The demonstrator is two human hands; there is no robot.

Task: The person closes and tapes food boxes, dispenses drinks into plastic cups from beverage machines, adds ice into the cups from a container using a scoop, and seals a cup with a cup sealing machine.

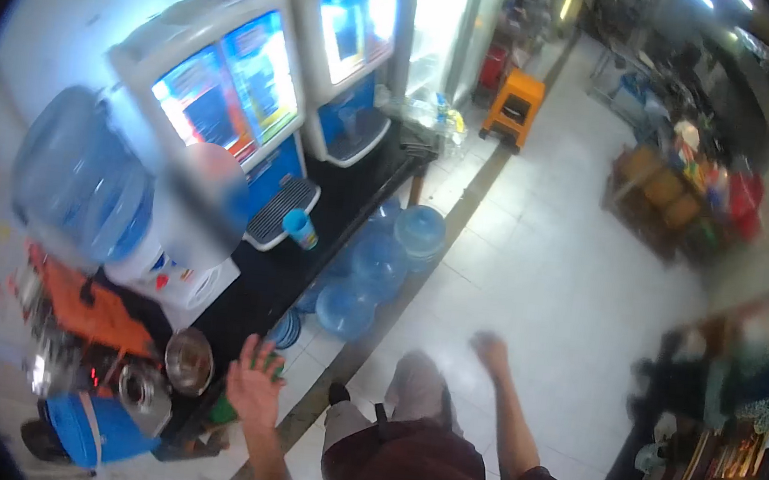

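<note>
My left hand is beside the black counter, palm showing and fingers apart. A small patch of green shows at its fingertips. The nearest thing to it is a round metal bowl at the counter's edge. My right hand hangs over the tiled floor, away from any object, its fingers smeared by motion. A blue cup stands on the counter by the drip tray of a drink dispenser.
A second dispenser stands further along. A water dispenser with a large bottle is at the left. Several blue water bottles sit on the floor beside the counter. An orange stool and a wooden crate stand ahead.
</note>
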